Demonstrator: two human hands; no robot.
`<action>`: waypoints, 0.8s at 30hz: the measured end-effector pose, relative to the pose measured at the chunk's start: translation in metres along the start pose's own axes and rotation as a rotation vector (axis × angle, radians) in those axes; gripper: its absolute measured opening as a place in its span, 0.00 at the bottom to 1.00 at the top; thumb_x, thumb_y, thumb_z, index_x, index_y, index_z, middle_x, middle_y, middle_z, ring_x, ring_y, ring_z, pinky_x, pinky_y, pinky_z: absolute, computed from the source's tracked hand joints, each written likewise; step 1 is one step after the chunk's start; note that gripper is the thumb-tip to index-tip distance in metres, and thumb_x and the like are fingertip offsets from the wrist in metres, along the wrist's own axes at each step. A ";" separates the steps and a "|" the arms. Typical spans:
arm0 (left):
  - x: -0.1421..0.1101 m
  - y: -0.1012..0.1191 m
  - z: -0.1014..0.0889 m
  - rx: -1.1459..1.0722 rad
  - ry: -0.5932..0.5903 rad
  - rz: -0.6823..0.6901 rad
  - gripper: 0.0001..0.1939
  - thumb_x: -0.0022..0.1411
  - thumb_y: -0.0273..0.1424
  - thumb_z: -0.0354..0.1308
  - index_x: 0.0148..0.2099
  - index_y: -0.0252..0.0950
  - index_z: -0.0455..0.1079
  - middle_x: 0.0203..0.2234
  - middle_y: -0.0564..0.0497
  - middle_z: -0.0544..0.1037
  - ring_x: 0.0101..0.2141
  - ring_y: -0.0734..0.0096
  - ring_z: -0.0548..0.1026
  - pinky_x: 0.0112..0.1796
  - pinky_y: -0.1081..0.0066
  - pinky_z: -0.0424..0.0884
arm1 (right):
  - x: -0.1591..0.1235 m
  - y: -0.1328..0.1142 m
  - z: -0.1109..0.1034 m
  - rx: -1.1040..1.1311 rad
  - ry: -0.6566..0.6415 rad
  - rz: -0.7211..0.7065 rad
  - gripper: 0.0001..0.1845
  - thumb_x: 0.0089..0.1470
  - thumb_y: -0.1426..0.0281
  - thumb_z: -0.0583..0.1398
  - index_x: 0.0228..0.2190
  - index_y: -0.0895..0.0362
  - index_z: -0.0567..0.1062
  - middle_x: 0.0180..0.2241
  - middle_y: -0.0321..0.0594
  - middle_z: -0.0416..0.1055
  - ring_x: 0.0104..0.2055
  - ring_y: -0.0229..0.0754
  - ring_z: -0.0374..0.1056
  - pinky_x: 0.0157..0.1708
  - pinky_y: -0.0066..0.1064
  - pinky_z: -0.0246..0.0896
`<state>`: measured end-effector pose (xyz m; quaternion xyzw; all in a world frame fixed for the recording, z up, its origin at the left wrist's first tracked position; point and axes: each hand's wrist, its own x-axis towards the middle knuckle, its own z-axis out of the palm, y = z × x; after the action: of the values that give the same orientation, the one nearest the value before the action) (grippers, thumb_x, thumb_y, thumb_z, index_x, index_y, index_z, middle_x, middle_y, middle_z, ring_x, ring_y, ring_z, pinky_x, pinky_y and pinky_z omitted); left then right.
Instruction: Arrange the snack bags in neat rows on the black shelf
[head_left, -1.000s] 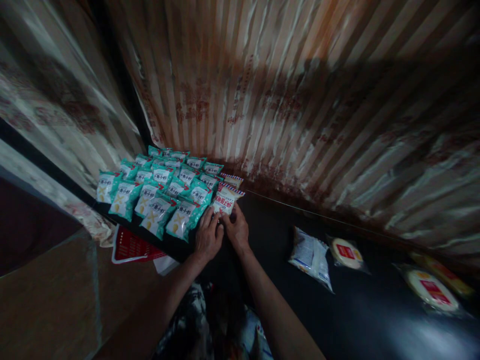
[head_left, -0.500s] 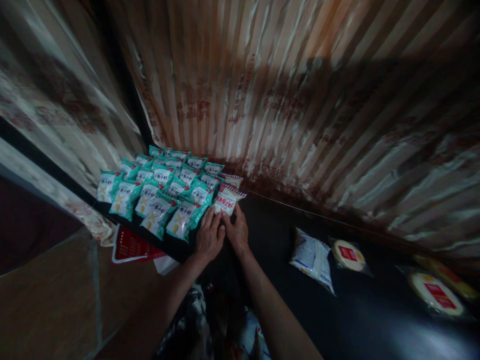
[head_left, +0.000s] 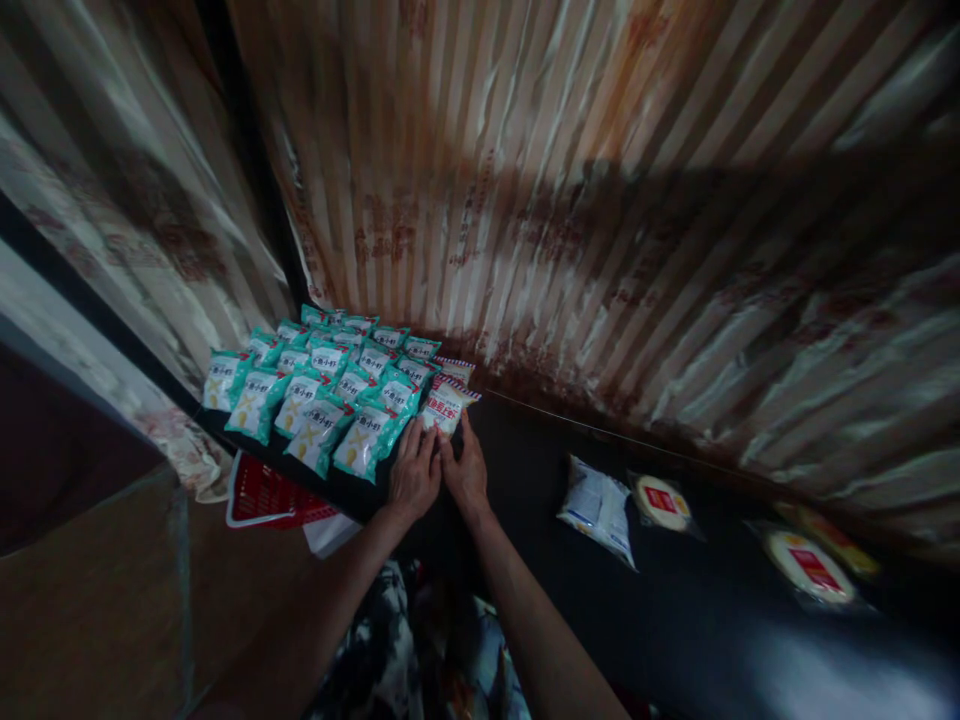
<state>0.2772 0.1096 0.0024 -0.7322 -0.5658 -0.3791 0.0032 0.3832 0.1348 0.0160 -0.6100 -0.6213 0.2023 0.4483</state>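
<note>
A white snack bag [head_left: 444, 405] with red lettering and a striped top edge lies at the right end of rows of bags. My left hand [head_left: 416, 468] has its fingers along the bag's near left side, beside the closest green bag [head_left: 367, 440]. My right hand [head_left: 463, 470] holds the right side, fingers reaching up it and thumb at the front. Between them the two hands clasp the bag. Behind it, another striped-edge bag [head_left: 456, 370] is partly covered. Several teal-and-white snack bags [head_left: 304, 395] stand in slanted rows to the left.
On the black tabletop [head_left: 525, 470], rightward, lie a silvery-white bag [head_left: 598, 510], a round wrapped flat item [head_left: 663, 502], another one [head_left: 810, 568] and a yellow packet [head_left: 829, 540]. A red basket [head_left: 274, 495] sits below the left edge. Pleated curtain [head_left: 525, 250] borders the table behind.
My right hand's fingers have straightened along the white bag's side. The bag has barely shifted. The view has turned slightly, so the items at right appear further left.
</note>
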 end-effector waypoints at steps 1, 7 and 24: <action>-0.002 0.001 -0.001 -0.001 0.003 0.003 0.23 0.65 0.27 0.44 0.61 0.29 0.58 0.62 0.37 0.56 0.64 0.56 0.50 0.59 0.54 0.58 | -0.003 0.000 -0.001 -0.011 -0.004 0.002 0.31 0.55 0.59 0.50 0.55 0.65 0.64 0.55 0.56 0.64 0.58 0.51 0.60 0.56 0.44 0.55; -0.014 0.009 -0.006 -0.007 -0.011 0.001 0.23 0.64 0.25 0.44 0.61 0.29 0.57 0.62 0.35 0.55 0.64 0.56 0.49 0.59 0.53 0.59 | -0.015 0.000 -0.007 -0.041 -0.080 0.000 0.27 0.55 0.62 0.51 0.52 0.62 0.68 0.55 0.53 0.65 0.58 0.48 0.60 0.56 0.42 0.56; -0.062 0.045 -0.018 -0.131 -0.179 -0.197 0.22 0.59 0.23 0.46 0.55 0.27 0.66 0.56 0.34 0.66 0.57 0.56 0.63 0.56 0.53 0.62 | -0.066 -0.016 -0.027 0.063 -0.090 0.075 0.17 0.51 0.69 0.52 0.38 0.57 0.78 0.41 0.45 0.76 0.45 0.45 0.71 0.50 0.40 0.64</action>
<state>0.3002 0.0346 -0.0002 -0.7027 -0.6071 -0.3467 -0.1322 0.3861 0.0614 0.0227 -0.6086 -0.6109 0.2657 0.4310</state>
